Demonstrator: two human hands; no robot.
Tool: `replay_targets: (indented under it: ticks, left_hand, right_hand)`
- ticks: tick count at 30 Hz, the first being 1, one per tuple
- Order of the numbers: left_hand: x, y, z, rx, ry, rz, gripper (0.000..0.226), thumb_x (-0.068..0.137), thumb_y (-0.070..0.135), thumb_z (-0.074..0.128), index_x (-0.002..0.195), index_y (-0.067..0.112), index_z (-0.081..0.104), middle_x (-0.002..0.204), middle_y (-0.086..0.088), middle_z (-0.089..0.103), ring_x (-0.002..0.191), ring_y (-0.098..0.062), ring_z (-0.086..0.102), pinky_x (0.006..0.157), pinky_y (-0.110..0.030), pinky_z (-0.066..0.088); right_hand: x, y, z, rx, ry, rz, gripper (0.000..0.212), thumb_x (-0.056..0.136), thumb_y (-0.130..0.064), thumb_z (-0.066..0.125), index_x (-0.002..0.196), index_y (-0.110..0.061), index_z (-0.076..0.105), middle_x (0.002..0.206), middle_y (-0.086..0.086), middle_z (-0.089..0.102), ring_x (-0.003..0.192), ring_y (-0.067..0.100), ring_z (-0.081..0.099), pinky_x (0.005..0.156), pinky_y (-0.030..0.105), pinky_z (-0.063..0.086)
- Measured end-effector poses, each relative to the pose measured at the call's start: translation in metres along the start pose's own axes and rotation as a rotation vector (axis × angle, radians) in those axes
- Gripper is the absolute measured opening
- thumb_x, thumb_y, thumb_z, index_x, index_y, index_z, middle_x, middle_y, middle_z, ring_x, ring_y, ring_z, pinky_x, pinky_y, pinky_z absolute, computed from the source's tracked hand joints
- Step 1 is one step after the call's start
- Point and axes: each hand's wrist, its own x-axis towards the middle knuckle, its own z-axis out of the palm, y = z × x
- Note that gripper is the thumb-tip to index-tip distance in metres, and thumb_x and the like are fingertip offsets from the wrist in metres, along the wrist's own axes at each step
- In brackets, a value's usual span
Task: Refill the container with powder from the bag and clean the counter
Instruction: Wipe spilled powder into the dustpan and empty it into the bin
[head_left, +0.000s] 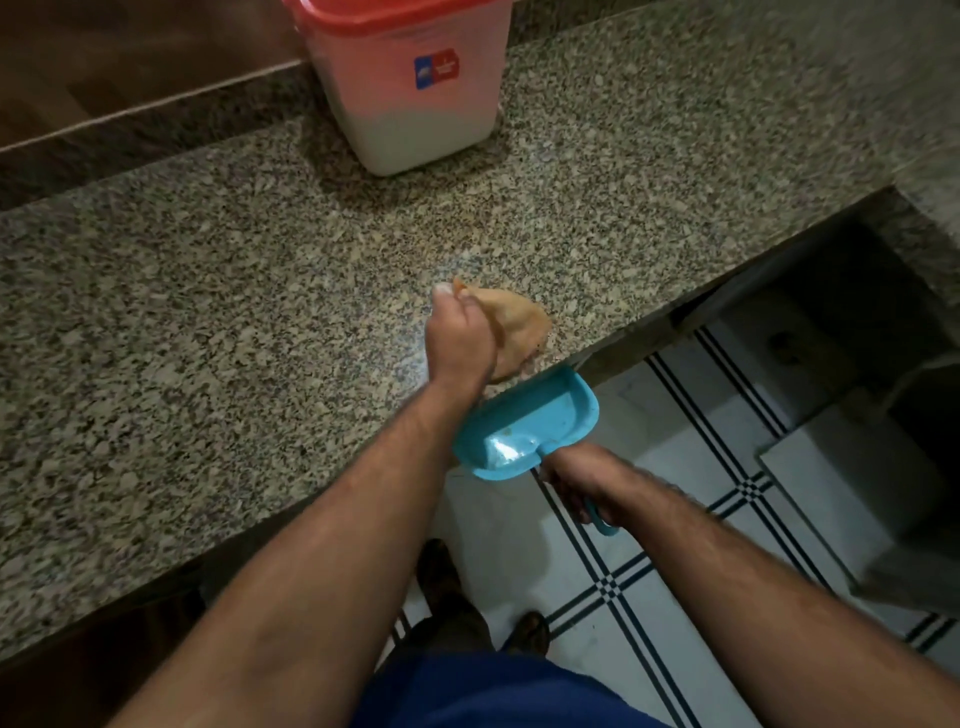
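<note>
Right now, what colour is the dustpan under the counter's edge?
The dustpan is light blue, seen clearly in the head view, held by the right hand.

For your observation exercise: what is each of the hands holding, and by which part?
The left hand grips a bunched orange cloth at its gathered end. The right hand holds the blue dustpan by its handle.
</note>
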Motion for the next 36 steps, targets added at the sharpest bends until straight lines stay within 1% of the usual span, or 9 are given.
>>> replay_targets:
  ticks: [6, 10, 15, 19, 21, 24, 29, 32, 36]
  left_hand:
    - [-0.041, -0.048, 0.003, 0.444, -0.023, 0.056, 0.032, 0.117, 0.037, 0.035, 0.127, 0.012, 0.052, 0.083, 0.006, 0.059, 0.07, -0.01, 0.058, 0.056, -0.033, 0.052]
    - [-0.035, -0.018, 0.034, 0.246, -0.189, 0.038, 0.024, 0.118, 0.031, 0.034, 0.12, 0.013, 0.048, 0.09, 0.006, 0.061, 0.074, -0.007, 0.058, 0.06, -0.024, 0.047]
    - [0.006, 0.001, -0.002, 0.103, 0.004, 0.055, 0.026, 0.117, 0.033, 0.034, 0.127, 0.017, 0.052, 0.102, 0.0, 0.066, 0.089, -0.018, 0.069, 0.064, -0.032, 0.06]
    - [-0.018, -0.031, 0.006, 0.377, 0.122, 0.057, 0.033, 0.114, 0.037, 0.034, 0.132, 0.016, 0.051, 0.102, 0.001, 0.065, 0.087, -0.021, 0.064, 0.07, -0.039, 0.059]
    - [-0.04, -0.035, 0.039, 0.488, 0.066, 0.072, 0.032, 0.114, 0.031, 0.037, 0.135, 0.012, 0.054, 0.107, -0.002, 0.062, 0.09, -0.018, 0.058, 0.069, -0.028, 0.051]
    - [-0.04, -0.012, 0.08, 0.343, -0.005, 0.03, 0.038, 0.113, 0.035, 0.034, 0.129, 0.007, 0.055, 0.103, -0.007, 0.065, 0.093, -0.026, 0.064, 0.072, -0.037, 0.054]
    - [-0.001, 0.03, 0.069, 0.022, 0.252, -0.076, 0.024, 0.115, 0.031, 0.036, 0.113, 0.015, 0.053, 0.094, -0.001, 0.062, 0.08, -0.015, 0.06, 0.066, -0.031, 0.054]
    - [-0.01, 0.028, 0.086, 0.126, 0.229, 0.024, 0.02, 0.116, 0.032, 0.036, 0.118, 0.018, 0.05, 0.094, 0.001, 0.06, 0.081, -0.014, 0.06, 0.066, -0.034, 0.055]
    - [-0.03, 0.008, 0.143, 0.531, 0.039, 0.07, 0.032, 0.114, 0.035, 0.033, 0.125, 0.011, 0.053, 0.103, -0.006, 0.063, 0.092, -0.021, 0.059, 0.088, -0.047, 0.057]
  right_hand:
    - [-0.001, -0.005, -0.009, -0.013, -0.005, 0.012, 0.02, 0.086, -0.007, 0.054, 0.105, -0.012, 0.059, 0.06, -0.001, 0.041, 0.043, 0.012, 0.033, 0.042, 0.021, 0.028]
    - [0.001, -0.008, -0.013, -0.041, 0.001, -0.013, 0.014, 0.085, -0.007, 0.051, 0.097, -0.014, 0.054, 0.062, 0.001, 0.041, 0.041, 0.013, 0.032, 0.041, 0.021, 0.028]
    - [0.005, -0.009, -0.042, -0.107, -0.062, -0.027, 0.013, 0.084, -0.007, 0.053, 0.096, -0.013, 0.056, 0.061, 0.0, 0.043, 0.045, 0.013, 0.035, 0.043, 0.024, 0.032]
    - [0.015, -0.012, -0.064, -0.146, -0.102, -0.029, 0.016, 0.081, -0.01, 0.054, 0.096, -0.015, 0.057, 0.06, -0.001, 0.043, 0.044, 0.012, 0.035, 0.043, 0.024, 0.032]
    - [0.018, -0.012, -0.071, -0.164, -0.134, -0.02, 0.016, 0.08, -0.011, 0.055, 0.095, -0.017, 0.055, 0.061, -0.002, 0.044, 0.045, 0.012, 0.034, 0.044, 0.024, 0.031]
    - [0.021, -0.017, -0.087, -0.193, -0.172, -0.03, 0.016, 0.082, -0.012, 0.055, 0.096, -0.018, 0.053, 0.064, -0.002, 0.045, 0.047, 0.012, 0.035, 0.045, 0.025, 0.03]
    - [0.026, -0.019, -0.122, -0.244, -0.209, -0.046, 0.013, 0.085, -0.008, 0.055, 0.096, -0.016, 0.056, 0.061, -0.003, 0.043, 0.043, 0.011, 0.033, 0.044, 0.025, 0.028]
    - [0.028, -0.021, -0.139, -0.254, -0.238, -0.054, 0.009, 0.088, -0.008, 0.056, 0.092, -0.016, 0.055, 0.061, -0.003, 0.042, 0.044, 0.011, 0.032, 0.045, 0.026, 0.027]
    - [0.027, -0.022, -0.151, -0.27, -0.257, -0.074, 0.013, 0.091, -0.006, 0.054, 0.084, -0.017, 0.049, 0.061, -0.001, 0.041, 0.045, 0.012, 0.031, 0.045, 0.026, 0.026]
